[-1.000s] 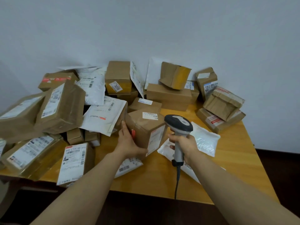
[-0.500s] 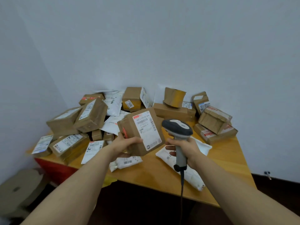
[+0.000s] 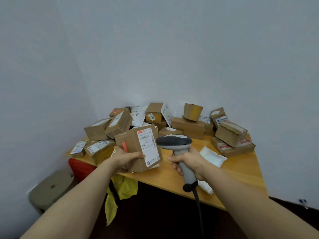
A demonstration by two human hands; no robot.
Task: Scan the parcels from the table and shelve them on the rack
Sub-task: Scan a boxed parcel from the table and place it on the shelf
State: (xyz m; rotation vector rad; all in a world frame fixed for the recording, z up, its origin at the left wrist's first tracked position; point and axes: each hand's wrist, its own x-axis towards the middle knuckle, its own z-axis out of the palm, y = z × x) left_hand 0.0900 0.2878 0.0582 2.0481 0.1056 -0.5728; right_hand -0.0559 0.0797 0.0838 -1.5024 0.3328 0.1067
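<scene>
- Rising off the desk, the box now shows its label.
- Left hand grips it; right hand at 3 o'clock clasps the scanner, ready.

I see left hand gripping brown parcel, white label facing me. Right hand grips scanner at parcel's 3 o'clock, its head just beside label. Parcel pile on table at 12 o'clock; white mailer at scanner's 3 o'clock.
</scene>
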